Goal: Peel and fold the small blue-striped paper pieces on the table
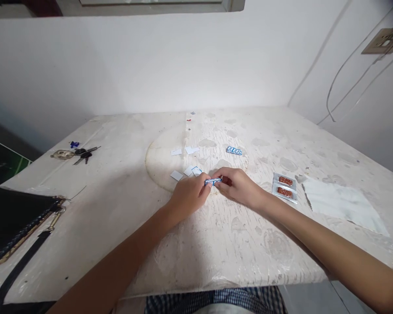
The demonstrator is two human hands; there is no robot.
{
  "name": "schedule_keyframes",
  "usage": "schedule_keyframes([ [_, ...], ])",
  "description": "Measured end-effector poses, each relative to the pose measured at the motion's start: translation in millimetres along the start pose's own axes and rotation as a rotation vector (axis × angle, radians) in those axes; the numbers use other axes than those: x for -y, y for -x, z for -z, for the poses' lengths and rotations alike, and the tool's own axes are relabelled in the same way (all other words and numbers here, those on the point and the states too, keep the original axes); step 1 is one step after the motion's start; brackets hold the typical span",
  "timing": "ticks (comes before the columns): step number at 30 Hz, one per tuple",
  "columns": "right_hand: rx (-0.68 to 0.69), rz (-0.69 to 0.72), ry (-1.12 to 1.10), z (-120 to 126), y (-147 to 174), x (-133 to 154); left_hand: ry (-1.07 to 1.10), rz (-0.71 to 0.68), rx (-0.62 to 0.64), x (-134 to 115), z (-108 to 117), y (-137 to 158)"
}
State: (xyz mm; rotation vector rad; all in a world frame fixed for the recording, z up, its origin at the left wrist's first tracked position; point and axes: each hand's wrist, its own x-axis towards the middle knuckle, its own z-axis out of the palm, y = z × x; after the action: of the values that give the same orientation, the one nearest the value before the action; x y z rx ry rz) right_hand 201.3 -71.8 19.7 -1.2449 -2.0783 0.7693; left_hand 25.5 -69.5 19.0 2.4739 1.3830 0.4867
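A small blue-and-white printed piece (212, 181), which looks like folded card, is pinched between the fingertips of both hands just above the table. My left hand (190, 192) grips its left end. At its right end are the closed thumb and fingers of my right hand (237, 185). Several small white card pieces (176, 175) lie beyond and beside my left hand, one with a blue outline. Farther back, past my right hand, rests another blue-and-white printed piece (233, 150).
To the right are a silver blister pack (284, 187) with two reddish-brown tablets and a white cloth (342, 203). Keys (81, 154) lie at the left, behind a black bag (19, 222) with a strap. A white wall (150, 65) bounds the table's back.
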Motion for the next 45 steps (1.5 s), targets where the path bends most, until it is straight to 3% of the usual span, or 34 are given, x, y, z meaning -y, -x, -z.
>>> schedule_keyframes([
  [13, -0.021, 0.047, 0.021, -1.8, -0.4, -0.8, 0.195, 0.101, -0.021, 0.7, -0.7, -2.0],
  [25, -0.029, 0.026, -0.009, -3.3, -2.6, -3.7, -0.015, 0.007, -0.035, 2.7, -5.2, -1.1],
  [45, -0.064, 0.042, -0.044, -12.1, -4.5, -9.7, -0.061, -0.04, -0.035, 4.2, -2.7, 1.4],
])
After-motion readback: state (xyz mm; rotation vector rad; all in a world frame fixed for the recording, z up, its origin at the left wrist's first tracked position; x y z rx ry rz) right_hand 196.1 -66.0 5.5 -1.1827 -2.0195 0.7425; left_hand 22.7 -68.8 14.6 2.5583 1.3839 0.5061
